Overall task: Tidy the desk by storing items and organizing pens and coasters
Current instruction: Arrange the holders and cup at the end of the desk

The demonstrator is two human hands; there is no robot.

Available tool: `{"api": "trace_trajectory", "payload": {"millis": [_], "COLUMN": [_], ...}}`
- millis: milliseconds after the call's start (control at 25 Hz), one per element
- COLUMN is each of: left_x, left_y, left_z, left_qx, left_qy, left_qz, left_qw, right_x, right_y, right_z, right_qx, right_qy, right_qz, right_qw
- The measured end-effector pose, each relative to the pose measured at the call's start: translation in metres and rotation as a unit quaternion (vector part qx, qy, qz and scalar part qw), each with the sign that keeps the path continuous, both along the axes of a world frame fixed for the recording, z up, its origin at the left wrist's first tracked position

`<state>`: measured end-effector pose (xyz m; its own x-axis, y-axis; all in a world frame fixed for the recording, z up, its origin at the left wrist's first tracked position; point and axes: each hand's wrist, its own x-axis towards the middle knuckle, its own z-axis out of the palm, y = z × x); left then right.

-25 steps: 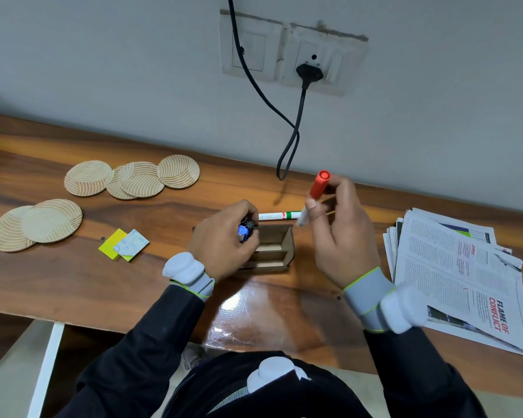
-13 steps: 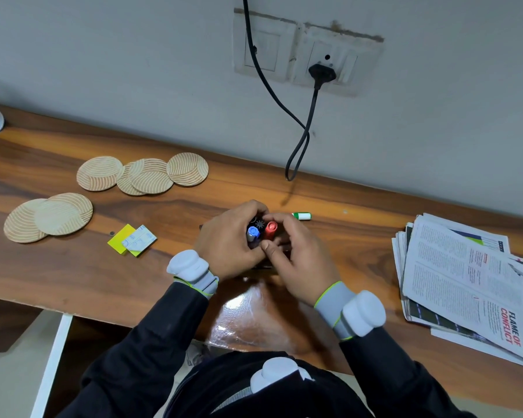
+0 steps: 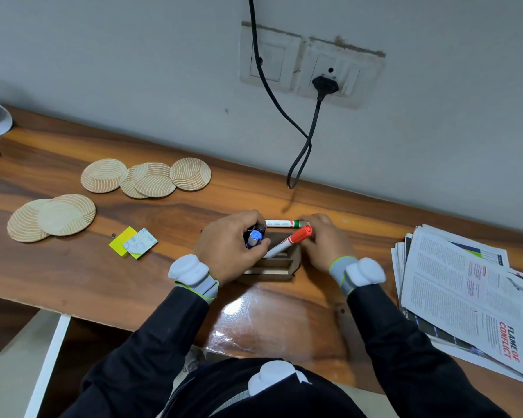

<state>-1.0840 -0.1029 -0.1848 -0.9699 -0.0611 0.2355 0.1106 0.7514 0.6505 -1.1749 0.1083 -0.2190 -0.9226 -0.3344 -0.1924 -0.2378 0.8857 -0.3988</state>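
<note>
At the middle of the table (image 3: 73, 276), the wooden pen holder (image 3: 280, 263) is standing with the red marker (image 3: 287, 242) leaning slantwise in it, tip down and cap pointing up to the right. The left grip (image 3: 230, 245) is wrapping round the blue-capped pen (image 3: 255, 236) and some dark pens beside it, holding them upright at the holder's left end. Just behind the holder, the green-banded marker (image 3: 280, 223) is lying flat on the table. The right grip (image 3: 325, 245) is curling its fingers over the marker's green end. That end is blurred, so I cannot tell whether it is leaving the wood. The red marker's cap is sitting right against those fingers, but nothing seems to be holding it.

Judging by this, the pen-gathering step is nearing its close, with the green-banded marker looking like the only loose pen in view. The next move is calling for a firm pinch on that marker, a lift, a turn to upright, and a drop into the holder without knocking the slanted red one. Meanwhile the left grip should be steadying the holder.

Further left, a row of coasters (image 3: 153, 179) and a pair of coasters (image 3: 64, 215) are lying spread and partly overlapping, not yet stacked. Sticky notes (image 3: 132, 245) are sitting between them and the holder, and newspapers (image 3: 465, 297) are lying piled at the right.
</note>
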Motion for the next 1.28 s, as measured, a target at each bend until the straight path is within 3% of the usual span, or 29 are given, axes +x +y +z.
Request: {"api": "trace_trajectory", "payload": {"millis": [280,400,480,560,680,880,1160,1280], "left_x": [0.000,-0.001,-0.001,-0.001,-0.001,0.000,0.001,0.001], "left_y": [-0.001,-0.001,-0.001,-0.001,0.000,-0.001,-0.001,-0.001], "left_z": [-0.001,-0.001,-0.002,-0.003,-0.003,-0.003,0.000,-0.003], "left_qx": [-0.015,-0.017,-0.022,-0.024,-0.025,-0.027,-0.029,-0.030], "left_qy": [-0.003,0.000,0.002,0.006,0.009,-0.009,-0.021,-0.025], "left_qz": [0.000,0.001,0.000,-0.001,0.002,0.011,0.009,0.005], "left_qw": [1.000,1.000,1.000,1.000,1.000,1.000,0.999,0.999], "right_x": [0.006,0.013,0.019,0.027,0.036,0.052,0.049,0.055], "right_y": [-0.003,0.012,0.020,0.021,0.010,-0.026,-0.027,-0.027], "right_z": [-0.010,0.013,0.035,0.061,0.093,0.101,0.098,0.086], "right_qx": [-0.039,-0.169,-0.301,-0.396,-0.450,-0.305,-0.265,-0.183], "right_qy": [0.013,0.027,0.049,0.081,0.119,0.138,0.151,0.125], "right_qz": [-0.059,-0.111,-0.128,-0.114,-0.043,0.061,0.069,0.100], "right_qw": [0.997,0.979,0.944,0.908,0.884,0.940,0.950,0.970]}}
